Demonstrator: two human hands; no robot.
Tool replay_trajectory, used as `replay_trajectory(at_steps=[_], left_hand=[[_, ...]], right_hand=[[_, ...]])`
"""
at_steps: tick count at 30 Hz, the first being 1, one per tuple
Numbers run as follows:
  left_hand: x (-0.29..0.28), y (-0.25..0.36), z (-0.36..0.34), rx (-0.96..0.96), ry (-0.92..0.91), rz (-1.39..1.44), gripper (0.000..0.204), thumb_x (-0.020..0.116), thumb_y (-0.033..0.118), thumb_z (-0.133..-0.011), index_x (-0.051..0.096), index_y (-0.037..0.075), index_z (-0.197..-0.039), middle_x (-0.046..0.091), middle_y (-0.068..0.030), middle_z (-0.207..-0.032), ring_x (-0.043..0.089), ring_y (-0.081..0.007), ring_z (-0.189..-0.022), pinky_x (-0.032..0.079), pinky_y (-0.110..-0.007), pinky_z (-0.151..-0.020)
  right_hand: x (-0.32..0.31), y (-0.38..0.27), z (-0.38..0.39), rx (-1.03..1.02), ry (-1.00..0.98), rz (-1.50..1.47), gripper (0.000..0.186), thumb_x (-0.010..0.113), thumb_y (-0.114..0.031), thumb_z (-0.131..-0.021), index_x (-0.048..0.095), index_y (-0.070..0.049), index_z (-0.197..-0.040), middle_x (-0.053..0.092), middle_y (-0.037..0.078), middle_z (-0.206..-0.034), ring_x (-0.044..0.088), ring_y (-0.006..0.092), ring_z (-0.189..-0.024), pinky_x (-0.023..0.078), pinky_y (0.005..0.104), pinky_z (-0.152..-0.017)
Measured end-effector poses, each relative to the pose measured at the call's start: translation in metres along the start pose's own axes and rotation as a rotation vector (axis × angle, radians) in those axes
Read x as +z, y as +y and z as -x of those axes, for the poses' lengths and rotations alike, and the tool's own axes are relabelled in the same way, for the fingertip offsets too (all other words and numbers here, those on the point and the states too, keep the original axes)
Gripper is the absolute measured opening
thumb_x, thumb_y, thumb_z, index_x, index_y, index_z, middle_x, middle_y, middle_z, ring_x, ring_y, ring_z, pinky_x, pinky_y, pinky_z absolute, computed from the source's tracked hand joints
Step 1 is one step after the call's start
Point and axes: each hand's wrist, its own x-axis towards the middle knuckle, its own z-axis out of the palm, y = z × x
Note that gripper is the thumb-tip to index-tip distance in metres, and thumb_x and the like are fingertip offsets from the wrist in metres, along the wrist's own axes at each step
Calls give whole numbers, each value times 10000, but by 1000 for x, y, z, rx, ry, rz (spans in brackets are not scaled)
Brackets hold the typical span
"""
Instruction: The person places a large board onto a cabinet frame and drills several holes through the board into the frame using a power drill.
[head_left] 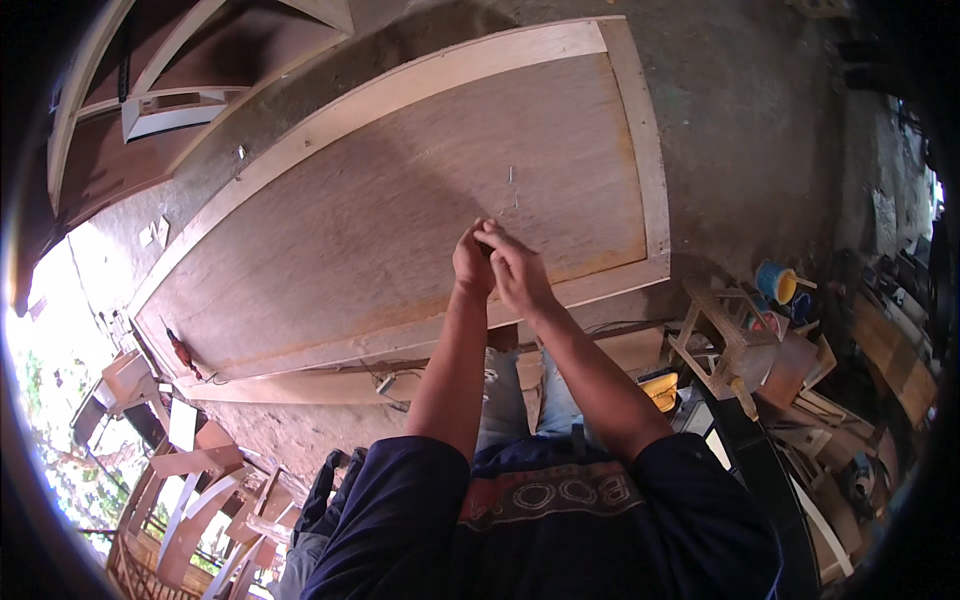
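Observation:
My left hand (473, 264) and my right hand (520, 272) meet above the near half of a large framed wooden panel (400, 200). The left is curled and cupped, with the right hand's bent fingers pressed against it. Whatever lies between them, if anything, is hidden by the fingers. Just beyond my fingertips, a few thin small pieces (510, 210) like nails or slivers lie on the board. A short metallic piece (511, 174) lies a little farther off. Pale wooden strips (633, 150) border the panel's brown sheet.
A red-handled tool with a thin shaft (181, 350) lies at the panel's left end. To the right stand a wooden stool (715, 335), a blue bucket (775, 282) and piled boards. Wood offcuts (205, 460) crowd the lower left; a wooden frame (150, 110) stands far left.

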Motion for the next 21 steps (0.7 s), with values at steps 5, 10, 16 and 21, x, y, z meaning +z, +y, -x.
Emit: replay_trajectory(at_steps=[5, 10, 16, 21], left_hand=[[11, 11, 11, 317, 336, -1192, 245, 709, 271, -999, 740, 42, -919, 698, -26, -744, 627, -211, -640, 513, -364, -648], [41, -1, 10, 643, 313, -1553, 238, 799, 237, -882, 783, 9, -947, 712, -128, -725, 659, -225, -633, 525, -372, -647], [43, -14, 3, 780, 329, -1556, 166, 751, 150, -850, 784, 16, -942, 735, -218, -848, 723, -391, -798, 563, -449, -760], [40, -13, -1, 718, 324, -1558, 145, 716, 153, -837, 758, 25, -891, 738, -233, -905, 704, -437, -896, 559, -498, -824]], right_hand=[[-19, 37, -36, 429, 129, 170, 170, 682, -114, -931, 679, -34, -1082, 759, 150, -1014, 740, 324, -977, 578, 445, -875], [-4, 64, -68, 441, 68, 452, 211, 787, -149, -860, 678, -52, -1012, 771, 120, -921, 758, 299, -865, 597, 417, -768], [-4, 61, -73, 521, 109, 356, 153, 779, -149, -830, 705, -80, -944, 769, 117, -907, 746, 327, -918, 586, 453, -812], [2, 61, -103, 519, 135, 359, 134, 746, -113, -818, 709, -75, -942, 765, 136, -925, 742, 336, -919, 584, 463, -822]])
